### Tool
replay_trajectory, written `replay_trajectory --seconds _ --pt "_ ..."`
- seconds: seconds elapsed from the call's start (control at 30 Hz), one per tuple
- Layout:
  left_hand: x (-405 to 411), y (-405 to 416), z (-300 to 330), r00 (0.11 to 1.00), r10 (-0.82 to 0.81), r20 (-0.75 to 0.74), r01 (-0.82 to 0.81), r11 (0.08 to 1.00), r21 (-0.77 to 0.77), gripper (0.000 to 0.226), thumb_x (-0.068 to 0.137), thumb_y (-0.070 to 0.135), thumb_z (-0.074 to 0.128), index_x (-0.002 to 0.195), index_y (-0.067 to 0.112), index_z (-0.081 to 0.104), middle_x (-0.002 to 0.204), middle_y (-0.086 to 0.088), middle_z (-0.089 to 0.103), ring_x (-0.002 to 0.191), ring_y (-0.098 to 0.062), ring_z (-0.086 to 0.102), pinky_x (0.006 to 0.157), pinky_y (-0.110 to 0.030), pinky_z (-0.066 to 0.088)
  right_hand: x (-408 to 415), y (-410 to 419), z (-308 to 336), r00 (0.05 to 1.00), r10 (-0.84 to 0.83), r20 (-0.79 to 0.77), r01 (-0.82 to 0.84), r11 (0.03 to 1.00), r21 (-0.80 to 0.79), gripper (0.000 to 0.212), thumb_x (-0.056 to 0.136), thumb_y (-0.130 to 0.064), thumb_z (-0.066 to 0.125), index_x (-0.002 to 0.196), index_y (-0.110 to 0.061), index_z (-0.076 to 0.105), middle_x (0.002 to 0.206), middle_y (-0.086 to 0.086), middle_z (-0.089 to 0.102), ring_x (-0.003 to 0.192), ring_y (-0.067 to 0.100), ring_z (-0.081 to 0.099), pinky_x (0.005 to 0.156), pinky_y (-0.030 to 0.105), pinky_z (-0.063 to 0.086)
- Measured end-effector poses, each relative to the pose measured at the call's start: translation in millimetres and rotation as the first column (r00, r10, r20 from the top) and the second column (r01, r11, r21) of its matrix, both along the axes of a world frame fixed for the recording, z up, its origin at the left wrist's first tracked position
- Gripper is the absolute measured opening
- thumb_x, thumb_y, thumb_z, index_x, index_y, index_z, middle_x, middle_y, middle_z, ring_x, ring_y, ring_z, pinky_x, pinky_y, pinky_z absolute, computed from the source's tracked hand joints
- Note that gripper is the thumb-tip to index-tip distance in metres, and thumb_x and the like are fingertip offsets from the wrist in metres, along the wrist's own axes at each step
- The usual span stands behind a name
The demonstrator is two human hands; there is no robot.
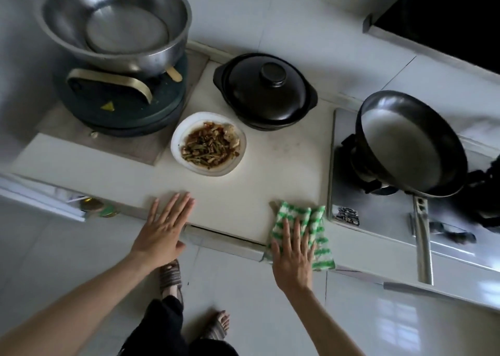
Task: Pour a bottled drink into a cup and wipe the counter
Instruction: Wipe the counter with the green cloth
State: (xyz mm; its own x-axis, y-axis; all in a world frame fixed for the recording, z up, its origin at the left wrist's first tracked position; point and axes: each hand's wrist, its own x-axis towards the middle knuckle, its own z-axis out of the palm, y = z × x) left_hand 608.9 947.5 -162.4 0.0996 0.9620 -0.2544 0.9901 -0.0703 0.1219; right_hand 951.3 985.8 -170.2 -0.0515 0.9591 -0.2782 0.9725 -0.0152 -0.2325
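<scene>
A green-and-white checked cloth (311, 217) lies on the pale counter (243, 193) at its front edge, partly hanging over. My right hand (293, 255) presses flat on the cloth, fingers spread. My left hand (162, 228) rests flat on the counter's front edge further left, fingers apart, holding nothing. No bottle or cup shows on the counter.
A white plate of cooked food (208, 143) sits mid-counter. Behind it stands a black lidded clay pot (265, 90). A steel basin (116, 23) sits on a dark cooker (121, 104) at left. A dark pan (411, 144) rests on the gas stove (378, 220) at right.
</scene>
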Motion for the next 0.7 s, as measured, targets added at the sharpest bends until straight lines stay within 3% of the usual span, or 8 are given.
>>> replay_trajectory --seconds 0.23,0.33,0.5,0.6,0.7 --pt "1.9 -2.2 2.2 0.999 -0.012 0.033 0.011 1.0 0.014 0.133 0.059 0.04 0.09 0.163 0.008 0.015 0.173 -0.011 0.011 0.158 -0.033 0.015 0.122 -0.065 0.017 -67.1 2.3 19.9 0.993 -0.102 0.067 0.11 0.985 -0.13 0.068 0.087 -0.066 -0.012 0.151 -0.046 -0.026 0.162 -0.008 -0.036 0.152 0.035 -0.029 0.121 0.064 -0.016" --pt "5.8 -1.5 2.3 0.999 -0.022 0.03 0.021 0.999 0.043 0.129 0.056 0.035 0.089 0.162 0.007 0.021 0.172 -0.011 0.015 0.157 -0.033 0.02 0.121 -0.067 0.022 -108.8 29.0 27.8 0.995 -0.056 0.077 0.066 0.988 -0.14 0.06 0.098 -0.063 -0.001 0.15 -0.046 -0.028 0.16 -0.01 -0.039 0.15 0.036 -0.033 0.119 0.066 -0.016" --pt "5.2 0.7 -4.7 1.0 -0.022 -0.003 0.022 0.998 0.067 0.124 0.061 0.036 0.083 0.163 0.007 0.018 0.172 -0.011 0.013 0.157 -0.035 0.018 0.121 -0.067 0.023 -166.9 119.3 21.1 0.999 0.029 0.04 -0.025 0.996 -0.088 0.06 0.103 -0.06 0.011 0.157 -0.045 -0.012 0.165 -0.01 -0.03 0.152 0.034 -0.029 0.119 0.065 -0.016" --pt "6.0 0.0 -8.5 1.0 -0.018 -0.014 0.019 0.998 0.063 0.121 0.062 0.035 0.079 0.163 0.008 0.016 0.173 -0.009 0.01 0.158 -0.034 0.018 0.121 -0.066 0.023 -165.5 176.6 11.4 0.996 0.04 0.084 -0.036 0.998 -0.052 0.071 0.099 -0.061 0.027 0.16 -0.041 -0.003 0.169 -0.007 -0.02 0.155 0.032 -0.022 0.12 0.063 -0.018" --pt "3.1 3.5 -12.1 1.0 -0.018 -0.017 0.019 0.995 0.099 0.119 0.062 0.034 0.076 0.163 0.009 0.018 0.173 -0.009 0.012 0.157 -0.033 0.019 0.12 -0.066 0.024 -151.6 219.3 10.3 0.999 0.026 0.033 -0.026 1.0 -0.009 0.064 0.102 -0.06 0.019 0.16 -0.044 -0.003 0.171 -0.01 -0.013 0.158 0.027 -0.014 0.123 0.06 -0.014"
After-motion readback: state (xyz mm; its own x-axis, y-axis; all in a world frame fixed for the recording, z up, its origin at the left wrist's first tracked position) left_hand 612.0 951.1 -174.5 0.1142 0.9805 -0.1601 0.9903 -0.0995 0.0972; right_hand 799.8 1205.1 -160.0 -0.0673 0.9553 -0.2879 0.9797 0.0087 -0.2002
